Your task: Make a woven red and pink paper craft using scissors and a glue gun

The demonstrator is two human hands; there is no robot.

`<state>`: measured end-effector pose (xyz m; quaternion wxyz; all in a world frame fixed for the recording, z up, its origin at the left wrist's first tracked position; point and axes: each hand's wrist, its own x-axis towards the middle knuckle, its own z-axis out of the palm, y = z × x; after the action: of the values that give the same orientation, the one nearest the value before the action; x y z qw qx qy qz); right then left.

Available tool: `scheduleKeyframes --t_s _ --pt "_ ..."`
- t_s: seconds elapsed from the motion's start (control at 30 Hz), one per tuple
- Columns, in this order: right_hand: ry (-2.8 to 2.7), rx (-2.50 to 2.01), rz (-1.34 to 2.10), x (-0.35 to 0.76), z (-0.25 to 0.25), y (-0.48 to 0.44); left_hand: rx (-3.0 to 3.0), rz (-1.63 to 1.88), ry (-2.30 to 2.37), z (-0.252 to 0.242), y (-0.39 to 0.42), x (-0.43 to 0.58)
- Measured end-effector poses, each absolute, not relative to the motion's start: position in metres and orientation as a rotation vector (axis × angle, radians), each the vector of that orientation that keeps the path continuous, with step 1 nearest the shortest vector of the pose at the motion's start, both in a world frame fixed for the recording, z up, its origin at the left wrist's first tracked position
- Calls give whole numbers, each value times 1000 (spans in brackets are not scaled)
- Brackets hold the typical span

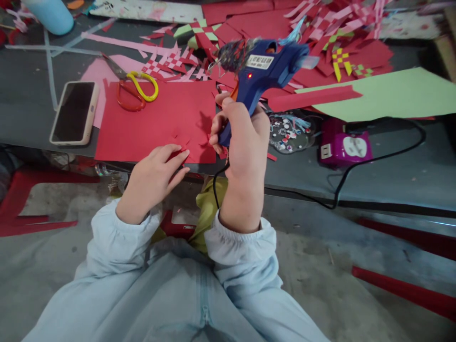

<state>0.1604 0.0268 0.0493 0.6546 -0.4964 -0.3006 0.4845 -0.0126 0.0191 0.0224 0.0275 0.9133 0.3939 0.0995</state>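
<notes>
My right hand point(239, 137) is closed around the handle of a blue glue gun point(265, 69), held up above the table with its nozzle pointing left and a red light on. Its black cord point(215, 183) hangs down from the handle. My left hand point(153, 178) lies flat with fingers stretched out on the near edge of a red paper sheet point(149, 118), its fingertips beside small cut red pieces point(185, 142). Both arms wear pale blue sleeves.
Scissors point(133, 88) with yellow and red handles and a phone point(74, 113) lie left on the grey table point(392, 166). Woven paper pieces point(171, 59) and red scraps fill the back. A green sheet point(392, 92), a purple power strip point(344, 147) and a dish of small beads point(287, 133) sit right.
</notes>
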Motion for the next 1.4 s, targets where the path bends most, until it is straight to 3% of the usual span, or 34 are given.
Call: scheduleKeyframes --t_s 0.57,0.87,1.4 --pt "-835 -1315 1189 191 58 -10 2583 614 1493 15 32 0" --pt "-1035 -1504 1483 220 40 -38 2564 771 1628 1 29 6" --pt "-1205 -1537 1574 220 25 -45 2542 726 1715 0 25 8"
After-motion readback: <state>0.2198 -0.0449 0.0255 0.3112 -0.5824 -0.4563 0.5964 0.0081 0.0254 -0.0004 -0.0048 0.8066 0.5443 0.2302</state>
